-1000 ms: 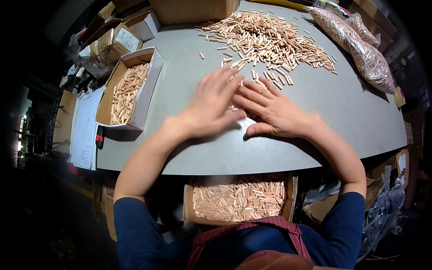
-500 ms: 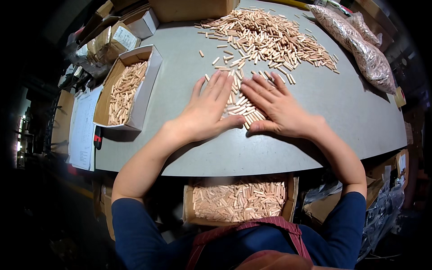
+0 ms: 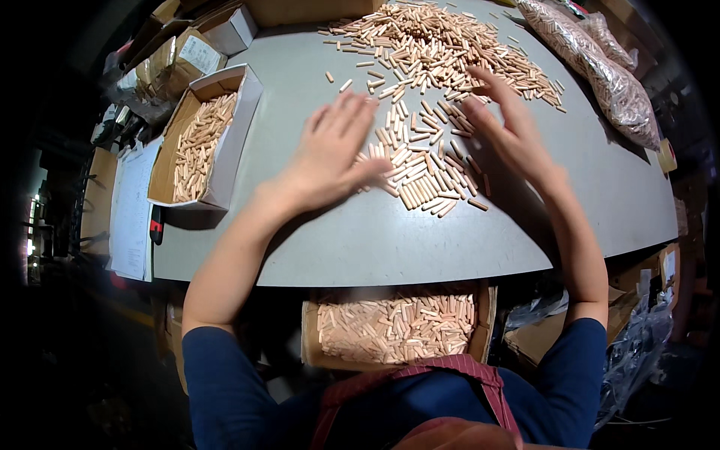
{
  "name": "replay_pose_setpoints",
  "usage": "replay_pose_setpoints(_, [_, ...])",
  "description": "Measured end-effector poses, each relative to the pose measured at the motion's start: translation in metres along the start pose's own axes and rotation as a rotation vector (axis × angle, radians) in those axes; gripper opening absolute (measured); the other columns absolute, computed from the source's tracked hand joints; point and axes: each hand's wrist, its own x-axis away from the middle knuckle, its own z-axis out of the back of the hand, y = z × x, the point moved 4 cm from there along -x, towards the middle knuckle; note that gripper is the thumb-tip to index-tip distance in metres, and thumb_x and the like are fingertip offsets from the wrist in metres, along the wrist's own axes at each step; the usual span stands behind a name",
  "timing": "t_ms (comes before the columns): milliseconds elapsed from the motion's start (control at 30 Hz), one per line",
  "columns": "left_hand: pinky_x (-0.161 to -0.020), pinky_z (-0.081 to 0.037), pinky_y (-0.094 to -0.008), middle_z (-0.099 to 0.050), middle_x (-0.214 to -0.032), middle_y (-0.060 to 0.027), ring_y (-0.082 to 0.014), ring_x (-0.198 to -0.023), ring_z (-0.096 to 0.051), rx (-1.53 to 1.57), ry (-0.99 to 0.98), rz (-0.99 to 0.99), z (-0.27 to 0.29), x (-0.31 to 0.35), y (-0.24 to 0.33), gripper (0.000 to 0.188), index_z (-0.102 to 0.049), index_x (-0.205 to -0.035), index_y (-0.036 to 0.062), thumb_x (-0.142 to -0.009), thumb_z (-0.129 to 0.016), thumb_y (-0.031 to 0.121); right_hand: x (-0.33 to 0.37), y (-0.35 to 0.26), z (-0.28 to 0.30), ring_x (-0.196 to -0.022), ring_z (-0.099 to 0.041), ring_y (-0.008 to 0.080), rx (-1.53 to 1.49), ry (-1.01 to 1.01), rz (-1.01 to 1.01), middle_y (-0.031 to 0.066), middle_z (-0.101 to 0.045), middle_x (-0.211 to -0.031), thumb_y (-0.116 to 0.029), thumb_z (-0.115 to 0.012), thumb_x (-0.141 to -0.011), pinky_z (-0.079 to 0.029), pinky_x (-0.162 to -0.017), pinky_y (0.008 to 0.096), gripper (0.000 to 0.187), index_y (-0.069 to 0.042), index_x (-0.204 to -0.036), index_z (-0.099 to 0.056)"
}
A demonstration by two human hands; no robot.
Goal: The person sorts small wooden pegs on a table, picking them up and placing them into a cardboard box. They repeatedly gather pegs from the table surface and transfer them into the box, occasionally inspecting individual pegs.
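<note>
Short wooden dowel pins (image 3: 424,169) lie in a loose, thin spread on the grey tabletop (image 3: 337,251) between my two hands. My left hand (image 3: 334,150) is at the left side of this spread, palm down with fingers stretched, its thumb over some pins. Raised a little on the right is my right hand (image 3: 510,124), its thumb and fingers apart, near the lower edge of the big dowel pile (image 3: 442,45). Nothing shows in either hand. Motion blurs the fingers slightly.
An open white carton (image 3: 244,112) of dowels stands left, beside papers (image 3: 131,217) and a red-black cutter (image 3: 156,225). A clear bag of dowels (image 3: 600,75) and a tape roll (image 3: 667,157) lie right. Below the table edge sits a dowel-filled box (image 3: 484,322).
My hands have moved apart and off the small spread of dowels, the left one leftward, the right one up and to the right. More of the pins between them now show.
</note>
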Motion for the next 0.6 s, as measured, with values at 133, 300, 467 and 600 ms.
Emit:
replay_pose_setpoints(133, [-0.128,-0.015,-0.0518,-0.032,-0.166,-0.0299,-0.0415,-0.159,-0.022,0.031,0.018,0.154,-0.003,0.000,-0.024,0.091,-0.028,-0.160,-0.0092,-0.106,-0.045,0.063,0.000,0.038,0.010,-0.127,-0.060,0.0313,0.140,-0.010,-0.076,0.0187,-0.057,-0.147,-0.026,-0.064,-0.103,-0.047,-0.110,0.0414,0.056,-0.001,-0.151,-0.048])
replay_pose_setpoints(300, [-0.129,-0.013,-0.0500,-0.031,-0.166,-0.0303,-0.0392,-0.160,-0.021,0.004,-0.080,0.080,-0.004,0.000,-0.008,0.093,-0.027,-0.160,-0.0112,-0.106,-0.043,0.063,0.004,0.041,-0.017,-0.131,-0.055,0.0397,0.304,-0.006,0.171,0.0233,-0.058,-0.141,-0.023,-0.062,-0.102,-0.044,-0.113,0.0458,0.049,0.001,-0.144,-0.052])
replay_pose_setpoints(467, [-0.129,-0.016,-0.0493,-0.031,-0.167,-0.0266,-0.0392,-0.159,-0.024,0.028,-0.122,-0.066,-0.004,0.003,0.014,0.088,-0.025,-0.162,-0.0063,-0.107,-0.047,0.059,0.005,0.019,-0.036,-0.147,-0.042,0.0407,0.344,-0.135,0.209,0.0237,-0.047,-0.157,-0.031,-0.053,-0.109,-0.032,-0.123,0.0484,0.051,0.001,-0.148,-0.049])
replay_pose_setpoints(600, [-0.129,-0.017,-0.0493,-0.031,-0.169,-0.0236,-0.0391,-0.158,-0.026,0.111,-0.166,-0.179,-0.001,0.005,0.029,0.087,-0.025,-0.165,-0.0001,-0.105,-0.050,0.058,0.006,0.004,-0.037,-0.147,-0.044,0.0400,0.231,-0.227,0.247,0.0230,-0.049,-0.156,-0.030,-0.056,-0.108,-0.035,-0.122,0.0469,0.052,0.000,-0.150,-0.049])
